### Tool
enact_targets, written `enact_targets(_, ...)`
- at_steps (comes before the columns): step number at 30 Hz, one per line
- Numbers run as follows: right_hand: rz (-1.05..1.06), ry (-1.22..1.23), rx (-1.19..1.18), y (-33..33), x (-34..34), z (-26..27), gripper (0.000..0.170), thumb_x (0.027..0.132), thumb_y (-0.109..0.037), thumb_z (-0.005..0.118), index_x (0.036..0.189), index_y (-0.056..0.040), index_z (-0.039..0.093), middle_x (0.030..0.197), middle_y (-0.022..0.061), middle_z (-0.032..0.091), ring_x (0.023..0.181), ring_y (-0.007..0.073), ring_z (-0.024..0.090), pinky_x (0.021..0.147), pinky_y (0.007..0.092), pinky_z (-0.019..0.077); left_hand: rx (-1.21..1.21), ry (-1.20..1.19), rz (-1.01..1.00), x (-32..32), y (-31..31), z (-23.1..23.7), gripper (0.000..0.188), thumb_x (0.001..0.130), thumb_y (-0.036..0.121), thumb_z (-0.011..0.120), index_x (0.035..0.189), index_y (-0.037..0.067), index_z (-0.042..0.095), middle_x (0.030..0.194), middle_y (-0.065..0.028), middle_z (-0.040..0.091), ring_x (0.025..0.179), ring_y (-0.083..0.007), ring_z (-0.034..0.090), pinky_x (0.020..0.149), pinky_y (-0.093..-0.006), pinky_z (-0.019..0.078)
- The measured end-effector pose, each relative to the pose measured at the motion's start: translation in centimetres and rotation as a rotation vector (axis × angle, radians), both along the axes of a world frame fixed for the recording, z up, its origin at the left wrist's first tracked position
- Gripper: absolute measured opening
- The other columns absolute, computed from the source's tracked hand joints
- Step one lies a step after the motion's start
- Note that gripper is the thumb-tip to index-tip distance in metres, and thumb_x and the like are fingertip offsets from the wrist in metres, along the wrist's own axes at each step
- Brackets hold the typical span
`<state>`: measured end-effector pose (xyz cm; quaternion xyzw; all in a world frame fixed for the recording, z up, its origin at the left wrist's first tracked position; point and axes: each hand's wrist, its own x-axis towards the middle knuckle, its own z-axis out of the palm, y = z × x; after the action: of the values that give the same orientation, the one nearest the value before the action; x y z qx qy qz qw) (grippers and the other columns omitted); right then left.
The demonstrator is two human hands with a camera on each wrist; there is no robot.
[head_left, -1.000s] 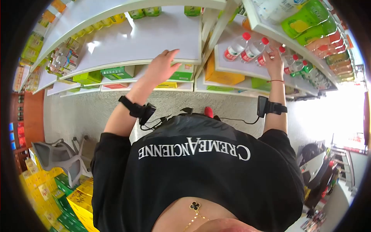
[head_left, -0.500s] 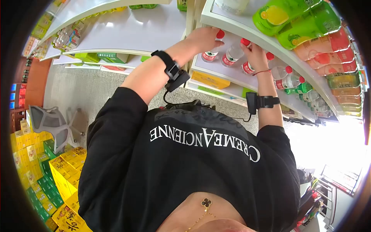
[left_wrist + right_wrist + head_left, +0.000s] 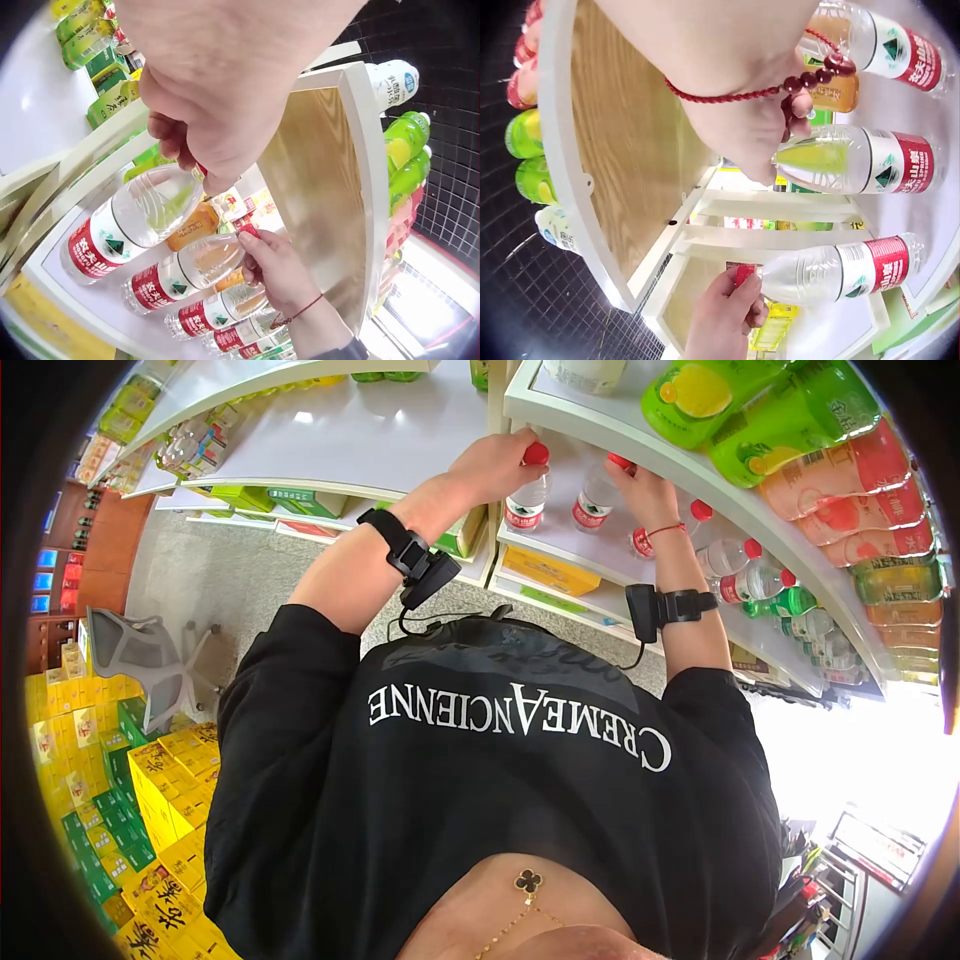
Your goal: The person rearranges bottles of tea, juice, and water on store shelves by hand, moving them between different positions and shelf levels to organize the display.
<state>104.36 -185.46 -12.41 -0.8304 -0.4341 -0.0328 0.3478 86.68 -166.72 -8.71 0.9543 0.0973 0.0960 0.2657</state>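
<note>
My left hand (image 3: 490,468) pinches the red cap of a clear water bottle (image 3: 526,505) standing at the left end of a white shelf. In the right wrist view, the left thumb and fingers (image 3: 739,292) close round that cap. My right hand (image 3: 648,497) is at the red cap of the second water bottle (image 3: 592,505). From the left wrist, the right thumb and fingers (image 3: 259,251) show pinched on this cap. Both bottles stand upright, apart from each other, with red and white labels. The right palm partly hides the second cap in the right wrist view.
More water bottles (image 3: 745,582) line the shelf to the right, with a green bottle (image 3: 785,603) among them. An upper shelf edge (image 3: 600,435) overhangs both hands and carries green lemon drinks (image 3: 690,405). A yellow box (image 3: 550,568) lies on the level below.
My left hand has come over from the wide left shelf to the end bottle, which has shifted slightly left. The right hand has moved left from a bottle further right to the second one.
</note>
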Motion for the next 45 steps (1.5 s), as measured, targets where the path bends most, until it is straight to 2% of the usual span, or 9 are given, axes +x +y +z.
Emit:
enact_targets(8, 0.157, -0.112, -0.055, 5.7, 0.3, 0.4, 0.039, 0.085, -0.035, 0.064, 0.115, -0.0104, 0.064, 0.111, 0.0134, 0.066, 0.103, 0.0303, 0.061, 0.087, 0.0399, 0.0471, 0.013, -0.017, 0.05, -0.8, 0.4, -0.7, 0.036, 0.085, 0.032, 0.062, 0.109, 0.005, 0.057, 0.09, -0.0201, 0.066, 0.085, -0.0366, 0.064, 0.076, -0.0433, 0.0493)
enact_targets(18, 0.172, -0.406, -0.024, 9.5, 1.8, -1.8, 0.04, 0.087, -0.04, 0.059, 0.119, -0.0155, 0.062, 0.119, 0.0111, 0.062, 0.109, 0.0315, 0.058, 0.093, 0.0393, 0.0455, -0.053, -0.082, 0.074, 0.2, -1.0, -1.1, 0.037, 0.083, 0.027, 0.065, 0.108, 0.003, 0.056, 0.089, -0.019, 0.067, 0.085, -0.0364, 0.064, 0.075, -0.0431, 0.0505)
enact_targets(27, 0.288, -0.24, 0.047, 8.9, 0.7, -0.5, 0.031, 0.088, -0.039, 0.06, 0.096, -0.0108, 0.069, 0.079, 0.003, 0.066, 0.069, 0.0187, 0.059, 0.066, 0.0315, 0.0495, -0.056, -0.122, 0.084, 0.5, -1.9, -1.7, 0.037, 0.085, 0.026, 0.063, 0.114, 0.006, 0.055, 0.09, -0.0188, 0.066, 0.085, -0.0364, 0.063, 0.075, -0.043, 0.0497)
enact_targets(30, 0.272, -0.028, 0.088, 7.7, -0.1, 0.4, 0.03, 0.086, -0.035, 0.063, 0.097, -0.0076, 0.068, 0.078, 0.0042, 0.066, 0.066, 0.0167, 0.059, 0.062, 0.0307, 0.0488, -0.055, -0.085, 0.104, 0.8, -2.5, -1.7, 0.037, 0.085, 0.027, 0.063, 0.114, 0.006, 0.054, 0.09, -0.0191, 0.066, 0.085, -0.0364, 0.063, 0.075, -0.0429, 0.0494)
enact_targets(33, 0.348, -0.11, 0.175, 5.7, -0.2, 0.8, 0.03, 0.084, -0.032, 0.067, 0.096, -0.0047, 0.067, 0.078, 0.0057, 0.066, 0.064, 0.014, 0.06, 0.06, 0.0295, 0.0493, -0.066, -0.098, 0.116, 0.8, -1.9, -1.7, 0.036, 0.086, 0.029, 0.062, 0.112, 0.005, 0.054, 0.092, -0.0185, 0.066, 0.086, -0.0359, 0.063, 0.076, -0.0423, 0.0491)
enact_targets(37, 0.165, -0.156, 0.154, -2.0, 0.8, 1.5, 0.031, 0.083, -0.031, 0.067, 0.099, -0.0049, 0.067, 0.086, 0.0104, 0.07, 0.075, 0.0233, 0.065, 0.069, 0.0341, 0.0515, -0.049, -0.069, 0.096, 0.5, -1.6, -1.7, 0.039, 0.084, 0.03, 0.062, 0.112, 0.004, 0.056, 0.095, -0.0178, 0.066, 0.088, -0.0351, 0.064, 0.078, -0.042, 0.0497)
enact_targets(39, 0.003, -0.511, 0.156, -6.4, 1.2, 2.7, 0.033, 0.083, -0.03, 0.067, 0.104, -0.005, 0.066, 0.086, 0.0125, 0.068, 0.075, 0.0256, 0.063, 0.068, 0.0358, 0.0496, -0.138, -0.093, 0.107, 0.5, -1.4, -2.3, 0.039, 0.085, 0.031, 0.061, 0.113, 0.003, 0.055, 0.093, -0.0175, 0.067, 0.087, -0.0347, 0.064, 0.077, -0.041, 0.0496)
enact_targets(42, -0.155, -0.513, -0.136, -10.7, 1.0, 4.3, 0.036, 0.084, -0.03, 0.066, 0.109, -0.0048, 0.063, 0.084, 0.013, 0.064, 0.074, 0.0238, 0.061, 0.068, 0.0352, 0.0485, -0.138, -0.148, 0.093, 0.4, -1.4, -3.0, 0.039, 0.087, 0.031, 0.062, 0.114, 0.004, 0.056, 0.091, -0.0151, 0.067, 0.082, -0.0289, 0.064, 0.073, -0.0366, 0.0488)
enact_targets(45, -0.242, -0.238, -0.329, -11.9, 2.2, 3.0, 0.031, 0.082, -0.03, 0.066, 0.1, -0.0044, 0.066, 0.087, 0.0168, 0.065, 0.075, 0.0336, 0.061, 0.069, 0.042, 0.0489, -0.176, -0.105, 0.118, 0.1, -1.7, -2.4, 0.039, 0.087, 0.031, 0.063, 0.114, 0.004, 0.056, 0.089, -0.0147, 0.066, 0.08, -0.0288, 0.063, 0.072, -0.0372, 0.0481)
